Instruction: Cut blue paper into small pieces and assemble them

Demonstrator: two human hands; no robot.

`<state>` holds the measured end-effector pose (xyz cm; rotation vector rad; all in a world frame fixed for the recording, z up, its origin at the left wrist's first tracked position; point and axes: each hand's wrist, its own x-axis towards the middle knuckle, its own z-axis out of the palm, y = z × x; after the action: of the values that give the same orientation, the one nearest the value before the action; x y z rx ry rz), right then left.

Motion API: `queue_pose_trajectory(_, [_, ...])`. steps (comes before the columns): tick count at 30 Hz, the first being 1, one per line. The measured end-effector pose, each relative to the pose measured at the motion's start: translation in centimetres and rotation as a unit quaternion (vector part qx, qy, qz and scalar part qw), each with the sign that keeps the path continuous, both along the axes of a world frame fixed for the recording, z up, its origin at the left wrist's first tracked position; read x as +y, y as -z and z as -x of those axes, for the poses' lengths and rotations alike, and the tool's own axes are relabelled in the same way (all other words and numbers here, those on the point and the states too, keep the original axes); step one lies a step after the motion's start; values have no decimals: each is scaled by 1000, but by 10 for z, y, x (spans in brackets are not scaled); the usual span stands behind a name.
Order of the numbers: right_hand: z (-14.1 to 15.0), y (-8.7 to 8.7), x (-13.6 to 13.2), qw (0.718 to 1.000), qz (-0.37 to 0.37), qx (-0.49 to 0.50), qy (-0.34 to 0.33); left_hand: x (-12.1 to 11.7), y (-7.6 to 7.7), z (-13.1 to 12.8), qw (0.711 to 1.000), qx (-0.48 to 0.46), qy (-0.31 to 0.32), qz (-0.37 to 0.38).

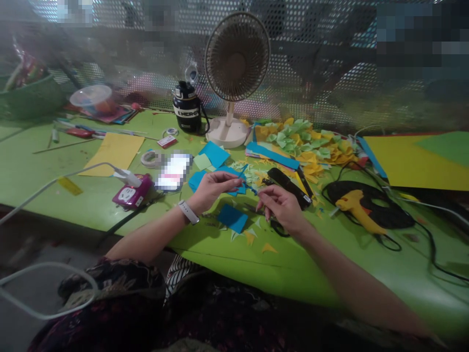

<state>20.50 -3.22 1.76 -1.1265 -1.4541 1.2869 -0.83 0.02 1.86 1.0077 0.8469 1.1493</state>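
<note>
Between my two hands runs a thin, dark blue twisted strip (250,188), apparently paper. My left hand (214,188), with a pale watch band at the wrist, is closed in a pinch on its left part. The fingertips of my right hand (280,203) are pressed together at its right end. Just below lies a blue paper square (233,218) among yellow and pale green scraps (269,248). More blue paper (198,182) rests under and behind my left hand. Scissors (279,228), partly hidden, lie beneath my right hand, and a black stapler (287,187) sits behind it.
A yellow glue gun (361,210) with its cable lies at right. Behind stand a fan (238,58), a black bottle (186,110) and a heap of cut green and yellow paper (304,142). At left are a phone (173,172), tape roll (152,159) and purple power socket (132,191).
</note>
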Motion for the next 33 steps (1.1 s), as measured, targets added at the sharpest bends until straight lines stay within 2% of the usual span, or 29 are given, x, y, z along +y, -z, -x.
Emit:
queue_pose_trajectory(6, [-1,-2,0,999,-16,13,-31,2,0,1,1000,28,-2,12])
queue_pose_trajectory(13, [1,5,-2,999,-30,-28,-8,-1,1,-1,998,50,-24,-21])
queue_pose_trajectory(18, [2,13,-2,999,-26,-39,-18,-2,4,-3,999,25,-20,-23])
queue_pose_trajectory(23, [1,14,0,999,-33,-36,-9,-4,4,-4,999,9,-22,-24])
queue_pose_trajectory(33, [-6,15,0,989,-100,-108,11,-8,1,-7,999,-24,-28,-10])
